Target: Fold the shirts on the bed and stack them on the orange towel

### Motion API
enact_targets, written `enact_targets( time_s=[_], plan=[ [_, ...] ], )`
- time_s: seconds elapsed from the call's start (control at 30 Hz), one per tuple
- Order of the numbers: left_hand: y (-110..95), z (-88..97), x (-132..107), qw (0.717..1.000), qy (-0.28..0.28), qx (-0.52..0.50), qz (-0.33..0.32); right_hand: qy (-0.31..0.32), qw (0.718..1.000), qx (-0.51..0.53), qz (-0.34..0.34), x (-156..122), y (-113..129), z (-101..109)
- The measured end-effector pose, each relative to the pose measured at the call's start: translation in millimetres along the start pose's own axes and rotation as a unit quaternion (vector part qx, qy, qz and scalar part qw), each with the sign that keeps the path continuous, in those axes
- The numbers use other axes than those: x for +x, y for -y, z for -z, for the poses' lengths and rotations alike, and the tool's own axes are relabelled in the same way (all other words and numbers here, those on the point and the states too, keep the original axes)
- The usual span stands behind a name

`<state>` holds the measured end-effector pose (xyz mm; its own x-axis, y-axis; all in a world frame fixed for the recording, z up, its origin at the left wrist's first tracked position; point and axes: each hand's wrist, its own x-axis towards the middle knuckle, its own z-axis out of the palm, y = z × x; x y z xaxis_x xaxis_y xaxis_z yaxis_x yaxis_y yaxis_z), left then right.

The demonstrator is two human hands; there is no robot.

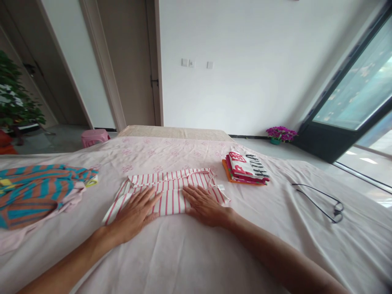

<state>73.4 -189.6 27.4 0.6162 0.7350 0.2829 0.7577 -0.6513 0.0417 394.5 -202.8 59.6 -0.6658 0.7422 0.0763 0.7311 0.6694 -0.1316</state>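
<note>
A white garment with red stripes (171, 200) lies partly folded on the pale pink sheet, its near part turned up over the rest. My left hand (134, 212) rests flat on its left half, fingers stretched out. On the right half, my right hand (202, 204) also lies flat with the palm down. A small white tag shows at the garment's right side. To the right of it sits a stack of folded clothes (246, 169), with a white printed piece on top and red and orange ones beneath.
A heap of blue and orange striped clothing (36, 196) lies at the left. Black-framed glasses (330, 208) rest on the sheet (174, 257) at the right. Beyond the covered surface stand a pink stool (94, 137) and a pot of purple flowers (280, 134).
</note>
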Motion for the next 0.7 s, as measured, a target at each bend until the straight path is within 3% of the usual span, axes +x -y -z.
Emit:
enact_targets(
  time_s=[0.17,0.27,0.33,0.4,0.53,0.7],
  plan=[
    [36,-2.5,-18,0.997,-0.002,-0.035,0.064,-0.020,0.997,0.017,-0.068,-10,-34,10],
    [51,7.8,-11,0.988,-0.057,-0.059,0.134,-0.056,0.987,0.006,-0.152,4,-43,26],
    [54,15.2,0,0.983,-0.083,-0.019,0.165,-0.080,0.980,-0.019,-0.181,22,-43,32],
    [53,19.9,12,0.981,-0.079,0.035,0.174,-0.086,0.980,-0.048,-0.174,43,-40,33],
    [51,19.0,29,0.982,-0.021,0.088,0.166,-0.056,0.982,-0.112,-0.139,77,-39,24],
    [54,18.3,34,0.978,0.009,0.088,0.187,-0.044,0.977,-0.167,-0.122,90,-46,21]
  ],
)
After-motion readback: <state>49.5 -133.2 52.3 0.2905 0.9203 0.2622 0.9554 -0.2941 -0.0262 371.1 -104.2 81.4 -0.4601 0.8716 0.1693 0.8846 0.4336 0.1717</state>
